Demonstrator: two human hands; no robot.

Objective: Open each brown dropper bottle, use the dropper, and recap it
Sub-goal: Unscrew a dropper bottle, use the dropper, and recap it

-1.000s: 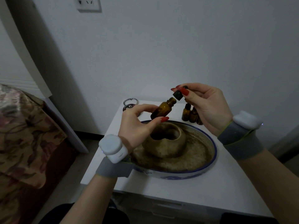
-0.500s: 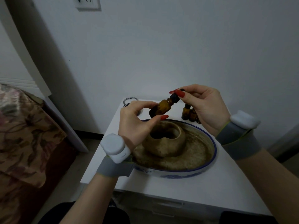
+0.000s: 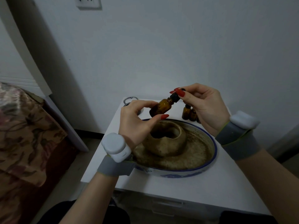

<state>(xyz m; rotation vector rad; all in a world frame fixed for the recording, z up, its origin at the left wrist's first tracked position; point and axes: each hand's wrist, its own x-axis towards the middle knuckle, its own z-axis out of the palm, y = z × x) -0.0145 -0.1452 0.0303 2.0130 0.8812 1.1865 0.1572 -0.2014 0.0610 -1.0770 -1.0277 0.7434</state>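
1. The left hand (image 3: 137,125) holds one brown dropper bottle (image 3: 161,107) in the air above the dish (image 3: 208,165), tilted with its neck up and to the right. The grip is narrow: the thumb presses the bottle from below and the curled fingers from above.
2. The right hand (image 3: 205,107) pinches the black cap (image 3: 174,97) between thumb and forefinger. The cap sits at the neck of the bottle (I cannot tell whether it is screwed fully down).
3. Behind the right hand, two more small brown bottles (image 3: 189,113) with black caps stand upright on the counter (image 3: 186,189), touching each other; a third one is perhaps at the edge of the palm, but it is mostly hidden.
4. One round dish with a blue rim lies on the white counter, and one brownish, ring-shaped bowl (image 3: 168,139) stands in its middle. The inside of the dish looks stained brown.
5. Each wrist wears one grey band with one white device: two bands (image 3: 113,167), two devices (image 3: 115,147).
6. One beaded bracelet (image 3: 129,98) lies at the far left corner of the counter.
7. One wall socket (image 3: 88,2) is high on the wall, and one bed (image 3: 24,135) with a flowered cover stands at the left.
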